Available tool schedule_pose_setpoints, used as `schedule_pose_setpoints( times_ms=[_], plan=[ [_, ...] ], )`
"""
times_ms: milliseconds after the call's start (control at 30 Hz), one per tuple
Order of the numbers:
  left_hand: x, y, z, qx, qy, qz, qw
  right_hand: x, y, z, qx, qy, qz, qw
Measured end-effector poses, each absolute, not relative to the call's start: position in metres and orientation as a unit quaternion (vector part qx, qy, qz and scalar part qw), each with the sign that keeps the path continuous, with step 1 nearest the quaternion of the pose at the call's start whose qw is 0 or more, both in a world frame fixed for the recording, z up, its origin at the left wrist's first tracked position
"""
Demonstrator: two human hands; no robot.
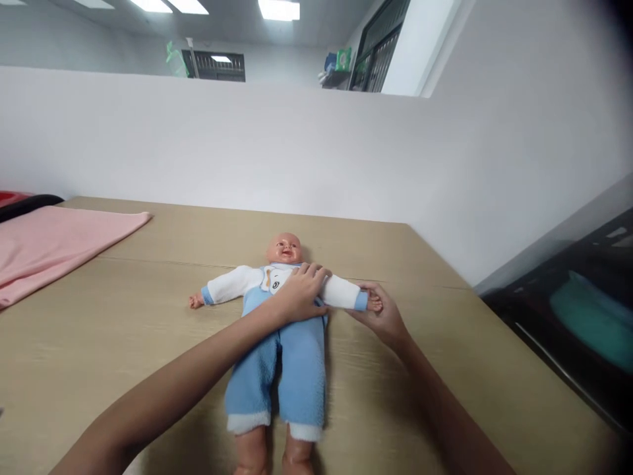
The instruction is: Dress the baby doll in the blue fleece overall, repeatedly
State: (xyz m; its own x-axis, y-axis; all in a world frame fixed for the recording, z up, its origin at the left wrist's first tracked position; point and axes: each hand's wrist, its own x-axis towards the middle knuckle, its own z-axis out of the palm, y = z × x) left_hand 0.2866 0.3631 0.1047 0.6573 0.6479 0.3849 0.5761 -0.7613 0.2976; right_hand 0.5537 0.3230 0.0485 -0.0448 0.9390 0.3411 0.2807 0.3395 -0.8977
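Observation:
A baby doll (pixel 301 369) in a blue and white fleece outfit lies on its back on the table, arms spread and head away from me. My left hand (pixel 301 293) rests across its chest, fingers over the shoulder and thumb below the upper arm, gripping it there. My right hand (pixel 383 316) is closed around the cuff and hand of the doll's outstretched arm at the right; some of those fingers are hidden behind the sleeve. The other doll arm (pixel 230 285) lies on the tabletop at the left, touched by neither hand.
A pink cloth (pixel 59 244) covers the table's left side, with a red and black object (pixel 27 201) behind it. The wooden table (pixel 148 264) meets a low white wall (pixel 222 145). Past its right edge is a dark object (pixel 568 316) with something teal in it.

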Motion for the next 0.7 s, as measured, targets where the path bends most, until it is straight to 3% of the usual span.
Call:
schedule_pose_setpoints(
  times_ms=[200,467,700],
  plan=[
    [0.276,0.367,0.094,0.856,0.351,0.348,0.151,0.507,0.306,0.042,-0.425,-0.560,0.413,0.579],
    [0.248,0.369,0.096,0.632,0.379,0.545,0.399,0.488,0.303,0.026,-0.422,-0.607,0.512,0.437],
    [0.226,0.371,0.095,0.495,0.385,0.625,0.464,0.439,0.305,0.032,-0.390,-0.580,0.548,0.460]
  ],
)
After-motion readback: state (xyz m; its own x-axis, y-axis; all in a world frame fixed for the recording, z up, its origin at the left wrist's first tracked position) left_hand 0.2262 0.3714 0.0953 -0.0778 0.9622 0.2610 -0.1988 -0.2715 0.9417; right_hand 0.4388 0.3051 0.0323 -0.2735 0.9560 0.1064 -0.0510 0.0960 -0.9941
